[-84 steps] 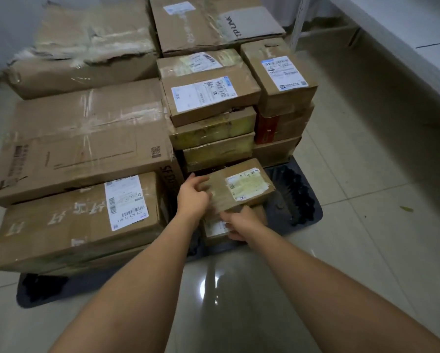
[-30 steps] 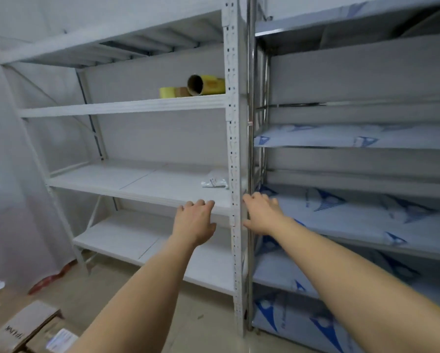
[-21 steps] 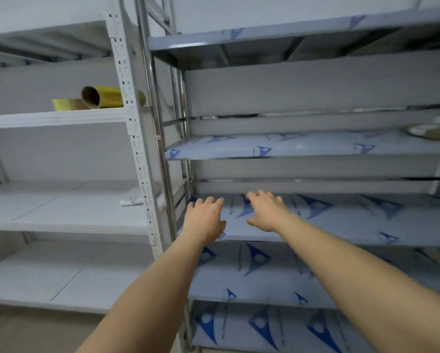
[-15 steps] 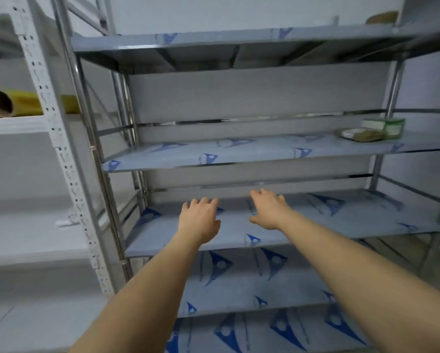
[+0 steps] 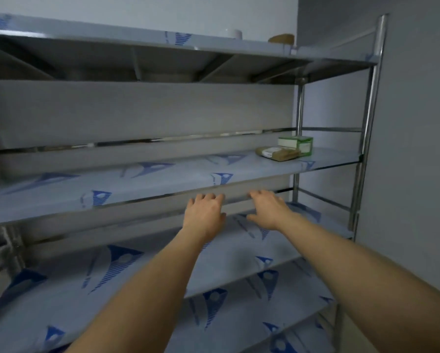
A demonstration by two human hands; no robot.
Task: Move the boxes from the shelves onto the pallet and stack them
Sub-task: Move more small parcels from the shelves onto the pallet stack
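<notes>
boxes at shelf's right end | hands: left, right empty, fingers loose, near front edge

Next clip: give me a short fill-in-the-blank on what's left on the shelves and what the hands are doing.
1. The green box sits at the ____ end of its shelf.
2. The flat brown package lies in ____ of the green box.
3. The left hand and right hand hold ____.
4. Both hands are ____ the boxes' shelf.

Missing: right; front; nothing; below
</notes>
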